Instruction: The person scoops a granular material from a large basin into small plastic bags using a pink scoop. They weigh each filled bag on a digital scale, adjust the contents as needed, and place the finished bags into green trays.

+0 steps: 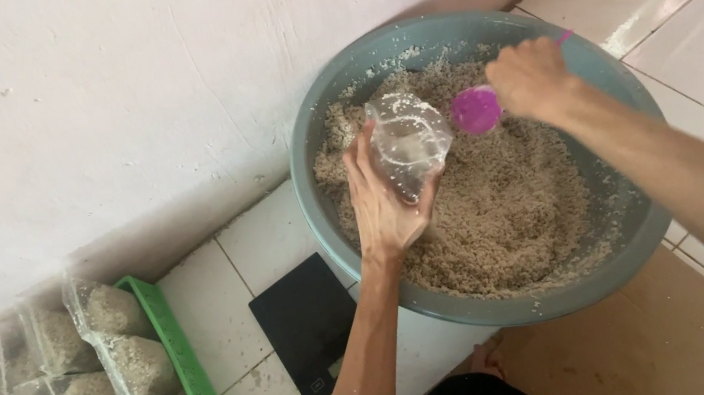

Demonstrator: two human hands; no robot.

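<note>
Left forearm rising from the near edge toward the far side, bare and lean, ending in the left hand (384, 206) seen from the back, fingers pointing far and curled in a grip, thumb spread to the right. Right arm entering from the near right corner, stretched diagonally toward the far left, wrist bent downward. Right hand (530, 78) closed in a fist, knuckles up, well apart from the left.

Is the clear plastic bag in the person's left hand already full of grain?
No, the clear plastic bag held by the left hand looks nearly empty, with only scattered grains clinging inside.
</note>
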